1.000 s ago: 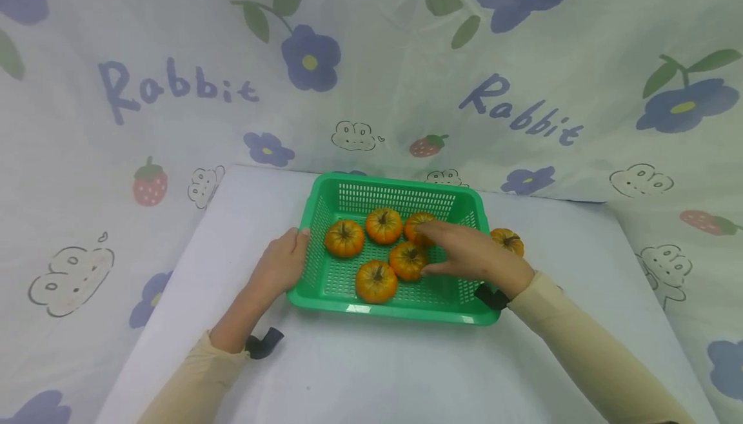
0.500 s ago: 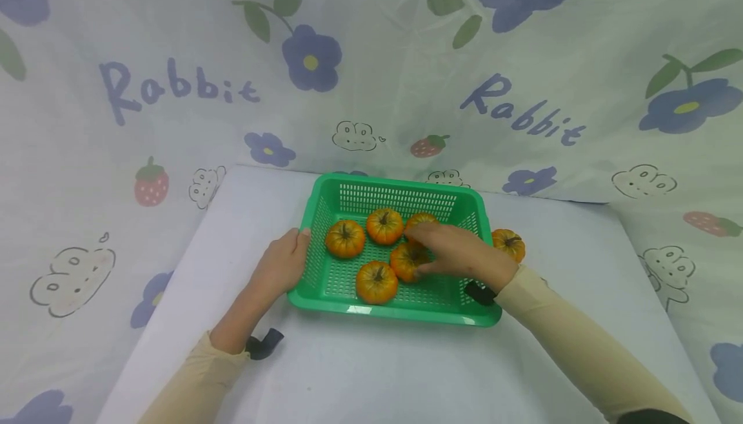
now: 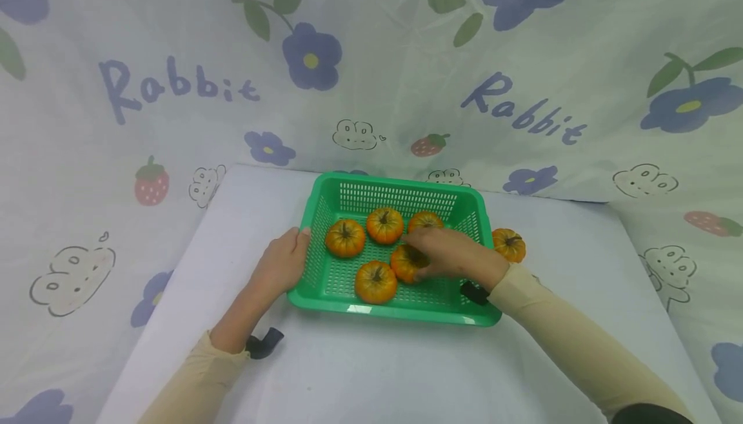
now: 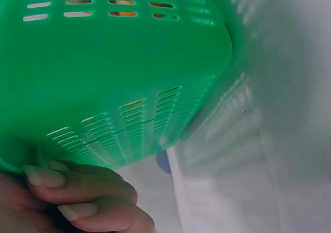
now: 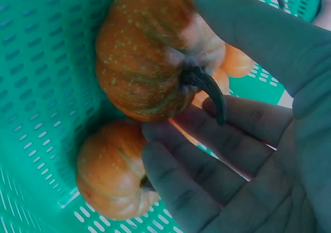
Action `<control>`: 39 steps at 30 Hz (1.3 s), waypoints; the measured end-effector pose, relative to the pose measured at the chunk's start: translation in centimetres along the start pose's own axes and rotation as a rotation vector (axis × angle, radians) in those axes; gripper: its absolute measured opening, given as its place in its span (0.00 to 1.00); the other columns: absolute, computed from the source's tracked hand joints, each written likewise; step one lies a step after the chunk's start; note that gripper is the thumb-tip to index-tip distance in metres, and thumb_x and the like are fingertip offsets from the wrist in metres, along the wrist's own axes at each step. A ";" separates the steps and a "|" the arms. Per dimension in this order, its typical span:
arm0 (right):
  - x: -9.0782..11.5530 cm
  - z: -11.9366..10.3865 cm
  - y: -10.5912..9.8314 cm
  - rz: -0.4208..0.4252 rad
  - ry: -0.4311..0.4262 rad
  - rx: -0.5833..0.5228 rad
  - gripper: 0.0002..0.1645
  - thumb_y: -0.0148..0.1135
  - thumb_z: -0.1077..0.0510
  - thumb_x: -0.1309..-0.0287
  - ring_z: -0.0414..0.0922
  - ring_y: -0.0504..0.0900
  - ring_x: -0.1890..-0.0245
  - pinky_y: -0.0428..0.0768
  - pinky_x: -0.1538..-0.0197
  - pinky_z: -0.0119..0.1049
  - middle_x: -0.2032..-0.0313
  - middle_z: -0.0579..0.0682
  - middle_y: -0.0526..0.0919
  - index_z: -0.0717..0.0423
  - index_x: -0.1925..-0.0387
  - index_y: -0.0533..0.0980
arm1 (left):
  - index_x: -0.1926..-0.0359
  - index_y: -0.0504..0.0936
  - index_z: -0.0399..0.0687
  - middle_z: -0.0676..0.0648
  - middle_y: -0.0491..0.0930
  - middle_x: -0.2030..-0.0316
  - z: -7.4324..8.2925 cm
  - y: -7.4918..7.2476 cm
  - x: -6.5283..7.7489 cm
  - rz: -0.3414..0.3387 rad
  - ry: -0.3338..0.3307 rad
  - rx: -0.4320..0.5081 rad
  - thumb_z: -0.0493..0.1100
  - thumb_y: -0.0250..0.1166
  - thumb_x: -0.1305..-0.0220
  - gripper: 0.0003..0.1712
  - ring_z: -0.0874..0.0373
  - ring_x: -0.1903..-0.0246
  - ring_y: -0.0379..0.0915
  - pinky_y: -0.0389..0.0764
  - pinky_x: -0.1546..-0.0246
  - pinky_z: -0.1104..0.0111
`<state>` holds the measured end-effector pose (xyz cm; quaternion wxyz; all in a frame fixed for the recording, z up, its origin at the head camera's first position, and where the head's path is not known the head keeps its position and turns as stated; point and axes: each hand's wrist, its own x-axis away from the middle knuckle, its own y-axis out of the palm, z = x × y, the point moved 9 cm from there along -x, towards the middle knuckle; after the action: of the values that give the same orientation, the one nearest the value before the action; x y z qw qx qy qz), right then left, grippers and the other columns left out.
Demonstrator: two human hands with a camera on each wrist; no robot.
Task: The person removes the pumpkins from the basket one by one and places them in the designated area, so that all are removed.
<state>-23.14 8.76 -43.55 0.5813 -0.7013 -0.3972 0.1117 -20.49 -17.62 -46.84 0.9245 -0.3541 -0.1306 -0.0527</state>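
Observation:
A green plastic basket [image 3: 395, 316] holds several small orange pumpkins. My left hand [image 3: 283, 261] grips the basket's left rim; in the left wrist view its curled fingers [image 4: 98, 191] sit under the rim outside the slotted wall. Inside the basket, my right hand [image 3: 453, 253] is around the middle-right pumpkin [image 3: 405, 264], thumb on one side and fingers on the other. The right wrist view shows this pumpkin [image 5: 150, 52] with its dark curved stem towards the palm. Another pumpkin [image 5: 114, 173] lies beside the fingertips; in the head view the back-right pumpkin [image 3: 425, 219] is partly hidden by the hand.
One pumpkin [image 3: 509, 245] rests on the white table [image 3: 371, 372] just outside the basket's right wall. More pumpkins lie at the basket's left [image 3: 345, 238], back and front. A printed cloth [image 3: 371, 56] hangs close behind the table.
My right hand has moved slightly left and down, and its thumb and fingers have closed about the middle-right pumpkin. The left hand and basket have stayed put.

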 end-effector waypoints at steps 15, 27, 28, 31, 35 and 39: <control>-0.4 0.5 1.3 -0.067 0.051 0.016 0.48 0.82 0.48 0.44 0.54 0.75 0.32 0.73 0.31 0.52 0.31 0.57 0.76 0.60 0.28 0.71 | 0.50 0.72 0.42 0.42 0.78 0.72 0.3 -0.1 0.0 -0.008 0.016 0.005 0.64 0.32 0.16 0.33 0.51 0.78 0.76 0.80 0.77 0.62; -0.2 0.9 1.7 -0.080 0.065 0.014 0.49 0.83 0.49 0.46 0.55 0.74 0.31 0.73 0.31 0.53 0.30 0.58 0.74 0.59 0.27 0.70 | 0.51 0.72 0.42 0.42 0.77 0.73 0.1 -0.1 0.0 -0.003 0.017 -0.003 0.64 0.32 0.16 0.32 0.52 0.78 0.76 0.80 0.77 0.62; -0.2 1.0 1.7 -0.081 0.066 0.012 0.50 0.83 0.49 0.46 0.55 0.74 0.31 0.73 0.31 0.53 0.30 0.58 0.74 0.59 0.27 0.70 | 0.51 0.72 0.43 0.42 0.78 0.73 0.1 -0.1 0.0 -0.004 0.015 -0.003 0.63 0.33 0.16 0.32 0.51 0.78 0.76 0.81 0.77 0.62; -0.1 1.2 1.7 -0.090 0.079 0.010 0.51 0.83 0.50 0.46 0.56 0.73 0.30 0.71 0.30 0.53 0.29 0.59 0.73 0.59 0.27 0.69 | 0.51 0.72 0.43 0.42 0.78 0.73 0.1 -0.1 0.0 -0.004 0.013 0.001 0.63 0.33 0.15 0.31 0.51 0.78 0.77 0.81 0.77 0.62; 0.0 1.6 1.7 -0.111 0.102 0.012 0.52 0.83 0.50 0.46 0.57 0.71 0.29 0.70 0.29 0.54 0.28 0.59 0.71 0.60 0.25 0.67 | 0.50 0.72 0.42 0.42 0.78 0.72 0.1 -0.1 0.0 -0.008 0.012 0.008 0.63 0.34 0.15 0.32 0.52 0.78 0.77 0.81 0.77 0.62; 0.0 1.8 1.8 -0.129 0.116 0.016 0.51 0.82 0.51 0.45 0.57 0.72 0.30 0.71 0.30 0.54 0.28 0.59 0.72 0.60 0.25 0.67 | 0.50 0.72 0.41 0.42 0.78 0.73 0.3 -0.2 0.1 -0.009 0.010 0.006 0.63 0.34 0.15 0.32 0.52 0.78 0.76 0.80 0.77 0.62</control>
<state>-23.46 10.07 -45.72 0.6148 -0.6751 -0.4061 0.0363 -20.47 -17.57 -46.53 0.9261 -0.3503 -0.1276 -0.0583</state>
